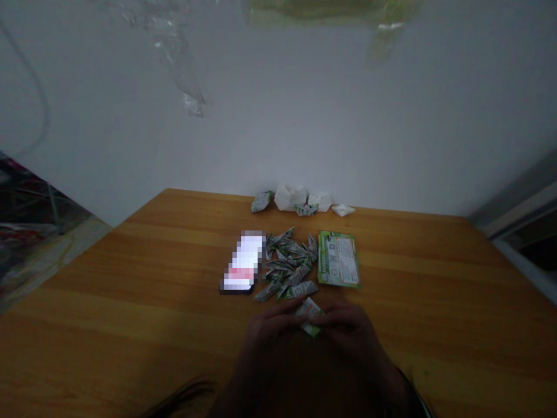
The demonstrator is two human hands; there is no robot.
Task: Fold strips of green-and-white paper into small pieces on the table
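Between my two hands is a small piece of folded printed paper (310, 310), white and green, low in the middle of the view. My left hand (272, 325) pinches its left side. The fingers of my right hand (348, 326) close on its right side. Just beyond my hands lies a loose pile of folded paper pieces (290, 267) with the same green and white print. To the right of the pile rests a flat stack of printed leaflets (339, 259). The picture is dim, so the exact folds in the held paper are hard to make out.
A phone (243, 261) with a lit, blurred-out screen lies left of the pile on the wooden table (152, 278). Along the wall stand white folded papers (290, 197), a printed folded piece (261, 201) and a small white folded shape (343, 209).
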